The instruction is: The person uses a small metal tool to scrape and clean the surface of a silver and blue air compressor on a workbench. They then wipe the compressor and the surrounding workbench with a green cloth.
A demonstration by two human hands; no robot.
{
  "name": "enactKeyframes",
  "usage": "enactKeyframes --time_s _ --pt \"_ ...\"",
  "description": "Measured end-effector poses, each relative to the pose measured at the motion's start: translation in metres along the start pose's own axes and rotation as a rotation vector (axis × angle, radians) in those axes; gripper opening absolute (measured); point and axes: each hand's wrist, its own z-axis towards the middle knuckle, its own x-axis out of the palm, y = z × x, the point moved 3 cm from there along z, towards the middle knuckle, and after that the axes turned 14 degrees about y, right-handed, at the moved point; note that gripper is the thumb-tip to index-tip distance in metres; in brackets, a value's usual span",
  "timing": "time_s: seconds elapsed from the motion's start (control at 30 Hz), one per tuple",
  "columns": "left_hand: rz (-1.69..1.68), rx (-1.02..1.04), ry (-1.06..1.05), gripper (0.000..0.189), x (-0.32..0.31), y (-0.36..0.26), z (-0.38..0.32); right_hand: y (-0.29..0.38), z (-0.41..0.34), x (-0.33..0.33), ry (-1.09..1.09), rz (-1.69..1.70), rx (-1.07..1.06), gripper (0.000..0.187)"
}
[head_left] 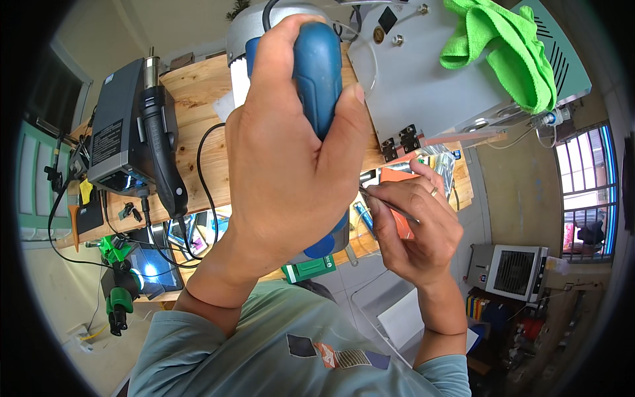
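Observation:
My left hand (287, 164) is wrapped around a dark blue plastic handle (320, 74), close to the camera. Behind it stands a bench machine with a rounded silver housing (270, 22); most of that machine is hidden by the hand. A blue round part (320, 246) of it shows below my wrist. My right hand (421, 223), with a ring on one finger, pinches a thin metal tool (401, 211), whose far end is hidden near my left hand. Just past those fingers lie an orange piece (402, 226) and a blue cylinder (364, 218).
To the left stands a hot-air rework station (116, 119) with its handpiece (161, 144) and looping cables. A green-and-black microscope (119, 293) is below it. A large grey cabinet (407, 84) bears a green cloth (521, 59). A green box (310, 269) sits at the wooden bench's (193, 99) near edge.

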Motion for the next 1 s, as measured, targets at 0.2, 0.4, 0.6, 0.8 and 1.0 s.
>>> enactKeyframes --time_s 0.2,0.4,0.6,0.8,1.0 --pt "-0.103 -0.011 -0.043 0.050 0.003 -0.003 -0.001 -0.001 -0.001 -0.002 -0.003 0.032 0.006 0.023" --pt "-0.249 -0.061 -0.115 0.050 0.010 -0.015 -0.002 0.000 -0.001 -0.004 -0.007 0.021 0.005 0.024" --pt "-0.252 -0.073 -0.042 0.051 0.005 -0.020 0.002 0.004 -0.003 -0.009 -0.015 0.008 0.001 0.024" --pt "-0.229 -0.049 -0.047 0.050 0.005 -0.020 0.001 0.008 -0.011 -0.020 -0.046 -0.017 0.039 0.022" --pt "-0.233 -0.038 -0.100 0.050 0.009 -0.016 -0.001 0.013 -0.015 -0.014 -0.037 -0.020 0.064 0.023"
